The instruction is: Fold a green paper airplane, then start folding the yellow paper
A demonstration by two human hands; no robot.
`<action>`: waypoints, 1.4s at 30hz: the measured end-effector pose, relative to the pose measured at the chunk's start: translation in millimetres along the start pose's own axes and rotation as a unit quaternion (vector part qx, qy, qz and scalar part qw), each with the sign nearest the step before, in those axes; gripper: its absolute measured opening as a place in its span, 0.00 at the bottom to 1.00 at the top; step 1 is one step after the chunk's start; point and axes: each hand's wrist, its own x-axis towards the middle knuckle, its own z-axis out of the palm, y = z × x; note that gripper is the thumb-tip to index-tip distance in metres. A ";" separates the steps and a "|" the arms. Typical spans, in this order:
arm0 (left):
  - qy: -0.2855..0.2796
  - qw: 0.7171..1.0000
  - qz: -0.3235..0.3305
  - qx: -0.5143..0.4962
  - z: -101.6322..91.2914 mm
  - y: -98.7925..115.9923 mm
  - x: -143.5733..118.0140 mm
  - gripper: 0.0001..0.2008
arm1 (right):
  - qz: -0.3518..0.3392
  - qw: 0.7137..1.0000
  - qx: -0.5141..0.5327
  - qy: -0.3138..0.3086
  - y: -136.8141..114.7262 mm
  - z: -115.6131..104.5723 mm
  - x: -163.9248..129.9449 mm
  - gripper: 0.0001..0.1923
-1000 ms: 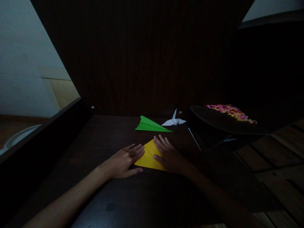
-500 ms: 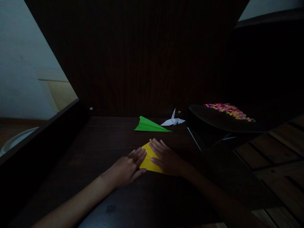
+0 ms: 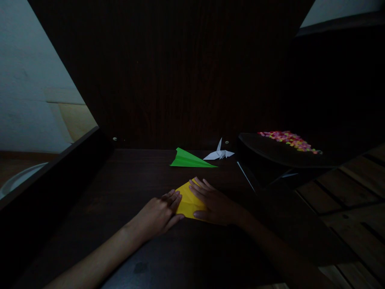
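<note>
- Grip of left hand (image 3: 161, 214): lay unclosed, fingers resting on left side of yellow paper (image 3: 187, 205).
- Grip of right hand (image 3: 215, 203): lay flattened over its right side.
- Yellow paper: lay on dark tabletop (image 3: 135, 176).
- Green folded paper (image 3: 189, 160): lay beyond.
- White paper bird (image 3: 221, 154): stood just beside.

The right hand (image 3: 217, 204) hides part of the yellow paper (image 3: 186, 202); the left edge cuts 1 white, possibly round object (image 3: 21, 180).
</note>
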 end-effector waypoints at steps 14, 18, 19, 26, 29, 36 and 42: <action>0.060 0.998 0.003 0.031 1.6 -0.6 -1.3 0.25 | -0.037 0.999 0.034 0.010 1.8 -11.2 -9.4 0.43; 0.065 0.997 0.005 0.038 -1.4 -1.8 -0.2 0.25 | -0.053 0.998 0.027 0.035 6.0 -11.8 -12.6 0.40; 0.065 0.997 0.006 0.036 -2.3 -2.2 0.0 0.25 | -0.055 0.997 0.029 0.043 7.0 -11.4 -13.3 0.39; 0.071 0.997 0.023 0.024 -1.6 -8.0 0.5 0.14 | -0.054 0.996 0.019 0.065 4.5 -15.6 -14.9 0.35; 0.074 0.996 0.030 0.028 1.4 -10.6 1.2 0.10 | -0.053 0.997 0.008 0.057 2.9 -17.9 -14.7 0.32; 0.066 0.996 0.050 0.040 0.9 -14.7 2.3 0.12 | -0.056 0.995 0.037 0.069 5.6 -11.6 -18.0 0.33; 0.055 0.996 0.069 0.024 -7.3 -13.7 -0.2 0.13 | -0.072 0.993 0.077 0.056 1.2 -9.4 -15.4 0.36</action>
